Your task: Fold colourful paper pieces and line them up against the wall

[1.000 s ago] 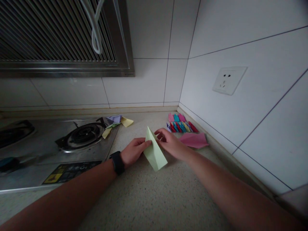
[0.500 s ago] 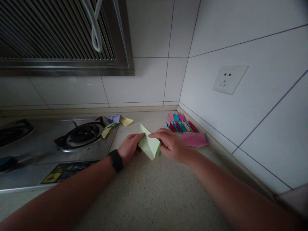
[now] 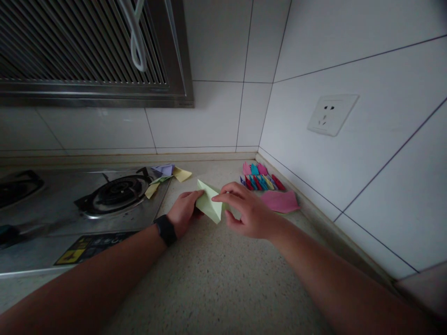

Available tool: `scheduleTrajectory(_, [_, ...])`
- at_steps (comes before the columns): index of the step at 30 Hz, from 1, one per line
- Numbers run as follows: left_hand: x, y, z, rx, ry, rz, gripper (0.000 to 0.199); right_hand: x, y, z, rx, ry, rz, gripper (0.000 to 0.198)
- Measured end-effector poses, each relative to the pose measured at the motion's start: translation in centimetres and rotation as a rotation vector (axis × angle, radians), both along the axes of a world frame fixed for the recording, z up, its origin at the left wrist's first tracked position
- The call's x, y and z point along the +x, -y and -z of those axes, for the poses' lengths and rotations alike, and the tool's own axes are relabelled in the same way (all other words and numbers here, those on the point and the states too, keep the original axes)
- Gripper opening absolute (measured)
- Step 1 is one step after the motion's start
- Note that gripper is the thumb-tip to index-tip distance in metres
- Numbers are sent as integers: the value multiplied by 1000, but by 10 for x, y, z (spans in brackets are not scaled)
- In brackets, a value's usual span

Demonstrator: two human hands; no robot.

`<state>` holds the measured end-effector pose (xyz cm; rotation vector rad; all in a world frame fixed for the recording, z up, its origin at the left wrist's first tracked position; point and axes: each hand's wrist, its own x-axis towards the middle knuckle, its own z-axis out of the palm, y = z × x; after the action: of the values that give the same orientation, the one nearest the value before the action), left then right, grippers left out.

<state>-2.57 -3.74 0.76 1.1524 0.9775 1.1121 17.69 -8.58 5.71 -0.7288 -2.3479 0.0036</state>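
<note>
Above the countertop, a pale green sheet of origami paper [image 3: 208,204], creased and partly folded, is tilted in front of me. My left hand [image 3: 185,211], with a dark watch on its wrist, grips the paper's left side, thumb on top and fingers mostly hidden beneath. From the right, my right hand [image 3: 246,211] reaches over with its index finger extended to the paper's right part. Its thumb is spread away from the index finger and off the paper, so this hand is open.
Folded paper pieces [image 3: 260,181] in several colours stand in rows in the back right corner, behind pink paper sheets [image 3: 280,201]. More loose folded papers [image 3: 163,170] lie by the gas stove [image 3: 118,204]. A range hood [image 3: 94,51] hangs above; a wall socket [image 3: 333,115] is at right.
My right thumb has come away from the paper's right edge, and its fingers have spread. The paper and my left hand have shifted slightly left, and the paper's right flap looks flatter.
</note>
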Motion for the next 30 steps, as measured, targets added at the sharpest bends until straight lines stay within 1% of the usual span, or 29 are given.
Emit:
scheduleTrajectory(4, [1, 2, -2, -19, 11, -5, 28, -1, -3, 2, 37, 3, 69, 46])
scheduleTrajectory(7, [2, 5, -6, -54, 26, -10, 27, 1, -8, 4, 42, -60, 118, 38])
scheduleTrajectory(8, [2, 5, -7, -63, 36, 10, 30, 2, -9, 5, 42, -96, 127, 35])
scheduleTrajectory(10, [2, 6, -8, -80, 55, 76, 41, 4, -13, 6, 34, -189, 136, 30])
scheduleTrajectory(13, [0, 5, -9, -127, 61, 166, 62, 9, -22, 10, -46, -373, 199, 23])
scheduleTrajectory(16, [-2, 4, -9, -146, 56, 189, 73, 15, -35, 16, -206, -620, 323, 11])
scheduleTrajectory(17, [-2, 4, -9, -142, 57, 188, 75, 18, -40, 17, -240, -674, 339, 10])
scheduleTrajectory(21, [-3, 4, -9, -119, 71, 174, 76, 28, -52, 20, -302, -756, 407, 19])
scheduleTrajectory(24, [-1, 5, -9, -106, 86, 148, 73, 35, -53, 14, -334, -754, 386, 19])
scheduleTrajectory(26, [1, 7, -10, -58, 63, 100, 67, 41, -52, 9, -345, -711, 353, 18])
scheduleTrajectory(27, [2, 9, -10, -6, 26, 77, 62, 44, -52, 6, -353, -689, 332, 18])
scheduleTrajectory(29, [3, 14, -10, 166, -121, 51, 48, 51, -52, 1, -377, -666, 283, 19])
scheduleTrajectory(30, [3, 16, -10, 276, -235, 38, 42, 55, -52, 0, -388, -659, 266, 21])
